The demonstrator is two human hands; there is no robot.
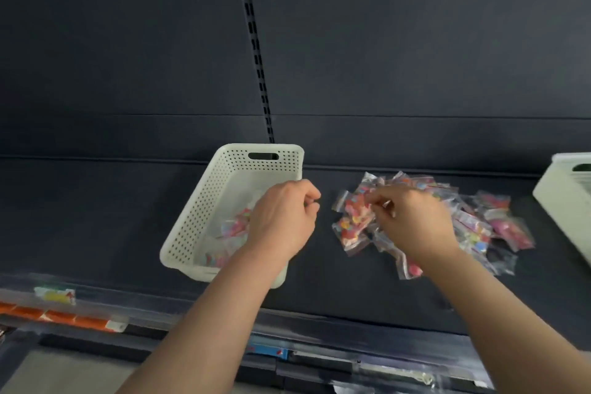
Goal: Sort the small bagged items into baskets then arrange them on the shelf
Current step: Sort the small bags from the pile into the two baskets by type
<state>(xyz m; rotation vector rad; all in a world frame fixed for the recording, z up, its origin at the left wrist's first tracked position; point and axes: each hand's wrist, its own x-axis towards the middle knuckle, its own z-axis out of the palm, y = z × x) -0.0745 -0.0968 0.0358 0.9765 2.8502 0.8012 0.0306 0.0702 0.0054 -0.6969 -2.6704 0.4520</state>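
A white perforated basket (204,201) stands on the dark shelf (96,217), holding a few small clear bags of colourful pieces (235,227). My left hand (281,217) hovers over the basket's right rim with its fingers curled; nothing shows in it. To the right lies a loose pile of small bagged items (479,224). My right hand (412,221) is over the pile's left side, its fingertips pinching the top edge of one bag (353,217) filled with red and orange pieces.
A second white basket (566,198) sits at the right edge, partly out of frame. The shelf's front rail carries price labels (54,296) and orange tags (64,318). A slotted upright (256,48) runs up the dark back panel.
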